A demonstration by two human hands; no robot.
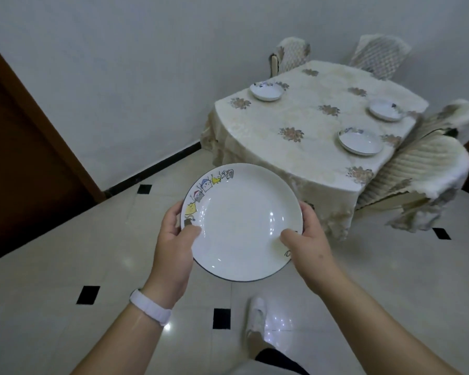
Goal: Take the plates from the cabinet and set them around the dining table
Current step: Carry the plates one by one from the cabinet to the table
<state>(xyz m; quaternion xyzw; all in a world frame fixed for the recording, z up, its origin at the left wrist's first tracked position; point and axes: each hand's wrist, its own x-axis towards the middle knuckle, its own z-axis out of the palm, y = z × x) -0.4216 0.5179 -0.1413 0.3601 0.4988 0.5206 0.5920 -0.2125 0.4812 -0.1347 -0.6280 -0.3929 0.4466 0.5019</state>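
Observation:
I hold a white plate [241,220] with cartoon drawings on its rim, level in front of me above the floor. My left hand [173,239] grips its left edge, thumb on top. My right hand [306,242] grips its right edge the same way. The dining table [303,120], under a cream flowered cloth, stands ahead to the right. Three white plates lie on it: one at the far left edge [266,90], one at the right edge [386,109], one at the near right [360,141].
Covered chairs stand behind the table [291,56] [379,56] and along its right side [423,169]. A brown wooden door [25,158] is at the left. The floor is glossy cream tile with black squares. My white shoe [256,318] shows below the plate.

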